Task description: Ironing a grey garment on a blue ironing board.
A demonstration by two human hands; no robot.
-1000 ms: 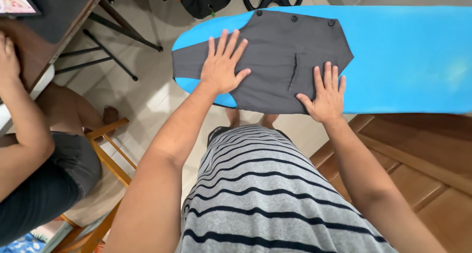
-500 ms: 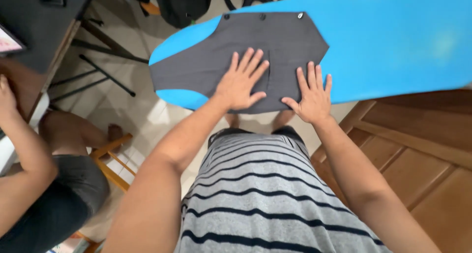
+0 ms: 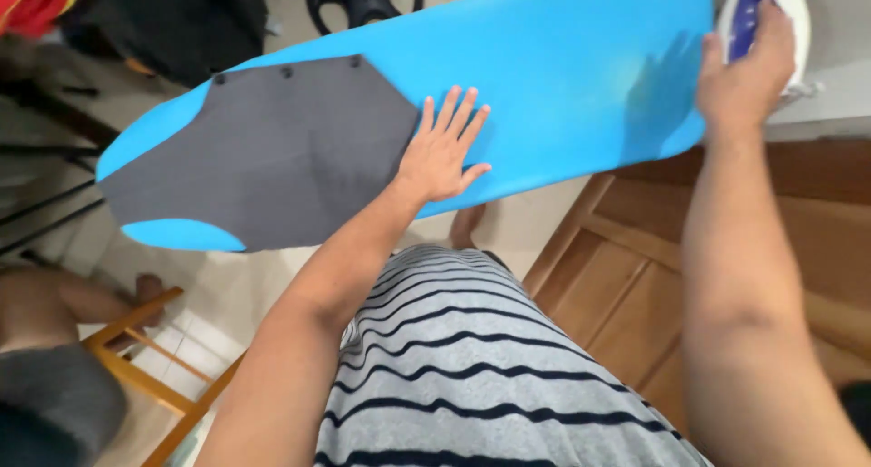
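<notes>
Cloth lies flat on the board, left hand spread open beside it, right hand gripping the iron; pressing comes next, likely needing the iron carried over.

My left hand lies flat, palm down, fingers spread and pointing away from me, the forearm running up from lower left. My right hand is raised at upper right, fingers curled in a closed grip, arm extended nearly straight forward.
</notes>
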